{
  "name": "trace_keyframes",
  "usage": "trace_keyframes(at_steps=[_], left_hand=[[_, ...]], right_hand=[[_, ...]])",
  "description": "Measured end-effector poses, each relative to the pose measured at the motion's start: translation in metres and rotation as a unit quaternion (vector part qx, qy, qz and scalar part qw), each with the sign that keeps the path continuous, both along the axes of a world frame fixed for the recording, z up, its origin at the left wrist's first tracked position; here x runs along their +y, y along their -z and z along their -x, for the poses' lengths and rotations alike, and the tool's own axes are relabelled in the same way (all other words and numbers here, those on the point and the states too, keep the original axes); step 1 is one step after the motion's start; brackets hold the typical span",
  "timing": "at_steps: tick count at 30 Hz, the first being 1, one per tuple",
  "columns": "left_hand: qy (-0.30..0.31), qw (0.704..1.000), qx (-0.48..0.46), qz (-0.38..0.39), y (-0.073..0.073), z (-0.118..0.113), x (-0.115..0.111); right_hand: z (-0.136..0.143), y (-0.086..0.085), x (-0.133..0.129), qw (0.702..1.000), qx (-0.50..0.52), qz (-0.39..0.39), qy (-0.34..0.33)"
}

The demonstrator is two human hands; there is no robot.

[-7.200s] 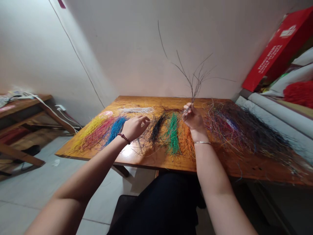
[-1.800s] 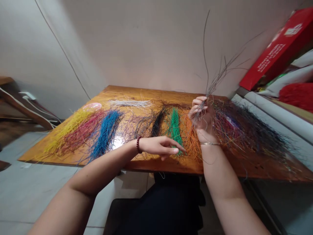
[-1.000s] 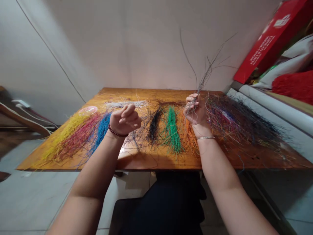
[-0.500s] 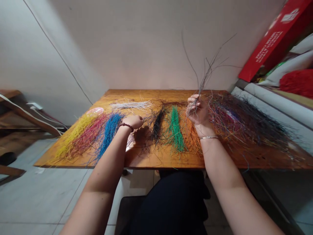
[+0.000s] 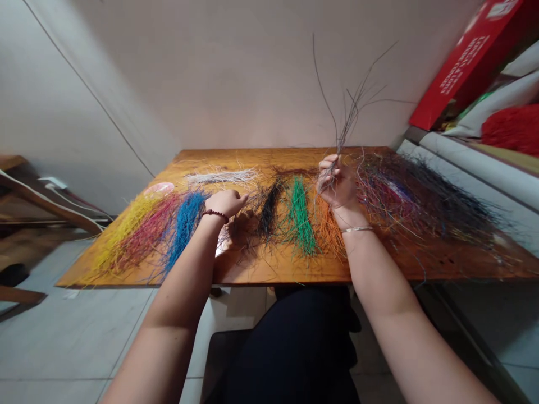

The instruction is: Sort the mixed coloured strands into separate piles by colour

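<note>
My right hand [image 5: 337,185] is closed around a loose bundle of thin dark grey strands [image 5: 347,120], held upright above the table with its ends fanning out against the wall. My left hand [image 5: 227,203] hovers between the blue strands [image 5: 187,224] and the black strands [image 5: 269,210]. Its fingers are curled under, and whatever they hold is hidden. Green strands [image 5: 301,216] and orange strands [image 5: 329,227] lie in front of and below my right hand. White strands [image 5: 223,177] rest behind my left hand.
Yellow strands [image 5: 130,227] and dark pink strands [image 5: 147,230] lie at the table's left. A large tangled dark heap [image 5: 438,196] covers the right end of the wooden table [image 5: 248,275]. Beyond it are a red box [image 5: 458,62] and red material [image 5: 511,134].
The view has tilted and shifted slightly. My left hand has lifted a little, and its thumb shows more clearly. My right hand still grips the grey strands upright.
</note>
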State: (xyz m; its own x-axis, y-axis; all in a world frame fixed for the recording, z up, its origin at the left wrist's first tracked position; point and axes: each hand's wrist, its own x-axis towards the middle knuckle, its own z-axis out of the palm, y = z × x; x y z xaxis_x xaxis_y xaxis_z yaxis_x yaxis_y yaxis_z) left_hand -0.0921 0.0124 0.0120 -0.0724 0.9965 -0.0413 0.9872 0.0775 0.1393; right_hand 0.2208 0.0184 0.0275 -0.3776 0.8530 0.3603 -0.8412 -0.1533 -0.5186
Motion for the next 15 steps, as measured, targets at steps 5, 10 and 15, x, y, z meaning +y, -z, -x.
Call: trace_keyframes(at_steps=[5, 10, 15], left_hand=[[-0.007, 0.998, -0.025, -0.056, 0.000, -0.005, -0.002], [-0.005, 0.991, -0.055, -0.124, -0.008, -0.016, -0.010], [0.117, 0.964, -0.177, -0.160, -0.045, -0.029, -0.078]], right_hand=[[0.000, 0.000, 0.000, 0.999, -0.014, -0.042, -0.006], [0.002, 0.004, 0.001, 0.999, -0.009, -0.035, 0.003], [0.005, 0.004, 0.001, 1.000, -0.018, 0.004, 0.014]])
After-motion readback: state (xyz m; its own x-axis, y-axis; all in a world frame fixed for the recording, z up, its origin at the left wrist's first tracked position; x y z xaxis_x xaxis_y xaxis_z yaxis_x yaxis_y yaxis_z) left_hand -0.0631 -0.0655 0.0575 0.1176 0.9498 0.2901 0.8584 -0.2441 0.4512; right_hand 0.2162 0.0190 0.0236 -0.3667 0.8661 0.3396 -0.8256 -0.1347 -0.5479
